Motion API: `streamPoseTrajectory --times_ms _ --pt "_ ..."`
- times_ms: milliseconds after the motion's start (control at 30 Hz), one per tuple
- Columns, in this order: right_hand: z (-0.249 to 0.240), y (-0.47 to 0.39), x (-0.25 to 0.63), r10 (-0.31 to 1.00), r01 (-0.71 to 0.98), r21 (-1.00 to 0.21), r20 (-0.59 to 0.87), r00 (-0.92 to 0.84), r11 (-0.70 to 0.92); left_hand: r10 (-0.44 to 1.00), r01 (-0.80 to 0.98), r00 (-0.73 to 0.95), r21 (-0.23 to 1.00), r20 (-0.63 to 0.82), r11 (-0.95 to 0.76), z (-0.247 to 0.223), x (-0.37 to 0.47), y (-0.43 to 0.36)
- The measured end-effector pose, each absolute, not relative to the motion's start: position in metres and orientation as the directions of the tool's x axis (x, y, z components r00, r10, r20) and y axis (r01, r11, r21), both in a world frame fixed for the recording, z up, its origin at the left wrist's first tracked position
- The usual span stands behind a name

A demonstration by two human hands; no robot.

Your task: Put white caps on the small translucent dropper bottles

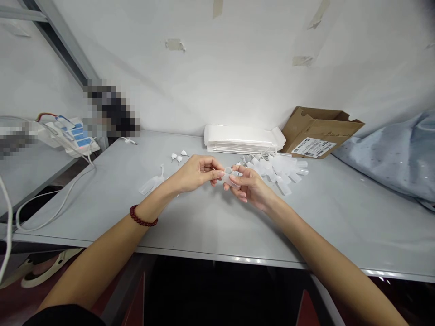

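hands, left (204,174) and right (249,184), both pinch one translucent piece (231,179) between nearly closed fingers.

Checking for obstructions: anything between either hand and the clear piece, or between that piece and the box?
Nothing visible between hands and piece: fingers of the left hand and right hand are at the clear piece. Toward the box, the right hand itself and the pile lie between.

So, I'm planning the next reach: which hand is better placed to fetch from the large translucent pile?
Probably the right hand: the pile lies just beyond it, while the left hand is farther off. Both are at one translucent piece.
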State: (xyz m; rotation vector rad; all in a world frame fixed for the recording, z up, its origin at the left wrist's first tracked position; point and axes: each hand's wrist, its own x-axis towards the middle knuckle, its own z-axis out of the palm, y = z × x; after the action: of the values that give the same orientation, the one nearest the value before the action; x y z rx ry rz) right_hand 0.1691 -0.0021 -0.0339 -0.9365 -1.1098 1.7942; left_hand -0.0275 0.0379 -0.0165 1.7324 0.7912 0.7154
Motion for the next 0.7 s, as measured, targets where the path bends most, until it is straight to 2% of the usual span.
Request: streamPoseTrajectory --times_ms 200,300,367,433,467,533,567,633,700 --pt "-0.035 0.001 0.171 0.853 -0.246 -0.894 -0.227 -0.470 -0.373 0.789 0.168 0.605 0.952 0.105 -0.255 -0.017 -0.024 0.037" --pt "-0.035 0.000 0.170 0.912 -0.224 -0.940 -0.161 -0.377 -0.258 0.823 0.217 0.554 0.933 0.124 -0.287 -0.019 -0.027 0.045" --pt "-0.035 0.000 0.170 0.973 -0.116 -0.989 -0.066 -0.220 -0.094 0.878 0.327 0.459 0.894 0.135 -0.308 -0.023 -0.035 0.055" --pt "-0.037 0.002 0.173 0.996 0.123 -0.989 0.086 -0.018 0.088 0.938 0.572 0.281 0.749 0.202 -0.333 -0.027 -0.047 0.068" --pt "-0.038 0.004 0.176 0.982 0.269 -0.951 0.176 0.070 0.152 0.943 0.734 0.204 0.596 0.264 -0.326 -0.029 -0.054 0.074" --pt "-0.041 0.009 0.184 0.927 0.530 -0.825 0.332 0.173 0.196 0.942 0.922 0.126 0.313 0.312 -0.228 -0.032 -0.067 0.083" --pt "-0.042 0.011 0.188 0.903 0.623 -0.758 0.384 0.191 0.191 0.951 0.955 0.112 0.232 0.289 -0.183 -0.033 -0.072 0.086" --pt "-0.043 0.017 0.197 0.866 0.745 -0.646 0.457 0.204 0.166 0.973 0.981 0.095 0.147 0.211 -0.128 -0.034 -0.080 0.090" --pt "-0.045 0.023 0.206 0.836 0.809 -0.570 0.507 0.210 0.142 0.984 0.986 0.090 0.123 0.156 -0.110 -0.034 -0.082 0.090"
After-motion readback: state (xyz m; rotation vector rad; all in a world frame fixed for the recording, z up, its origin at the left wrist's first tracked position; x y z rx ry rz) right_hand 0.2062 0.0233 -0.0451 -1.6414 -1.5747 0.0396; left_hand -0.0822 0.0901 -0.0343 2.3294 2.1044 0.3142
